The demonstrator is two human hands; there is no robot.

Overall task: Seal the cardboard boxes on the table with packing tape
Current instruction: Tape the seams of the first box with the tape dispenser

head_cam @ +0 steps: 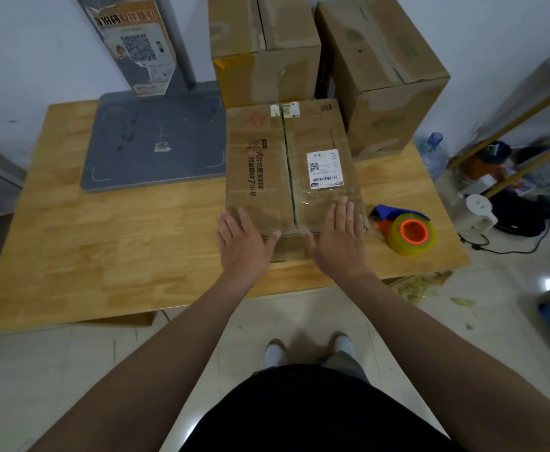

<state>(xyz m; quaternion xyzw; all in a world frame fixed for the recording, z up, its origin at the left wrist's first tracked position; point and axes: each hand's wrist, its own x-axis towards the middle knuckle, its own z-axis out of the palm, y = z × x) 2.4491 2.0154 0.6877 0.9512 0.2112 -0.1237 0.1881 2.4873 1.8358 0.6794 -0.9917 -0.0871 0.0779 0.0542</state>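
1. Cardboard box (263, 197) is lying flat on the middle of the table (104, 239), its centre seam (287, 158) running near to far, straight away from my fingertips.
2. I am pressing both palms on its near end, the left hand (242, 238) left of the seam and the right hand (338, 236) right of it, fingers straight and spread, gripping nothing.
3. Tape dispenser (407, 231) is sitting just right of the box, nearer my right hand, so I am judging that hand should fetch it.

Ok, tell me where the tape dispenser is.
In the head view, the tape dispenser lies on the wooden table near its front right edge, just right of the right hand and the flat cardboard box.
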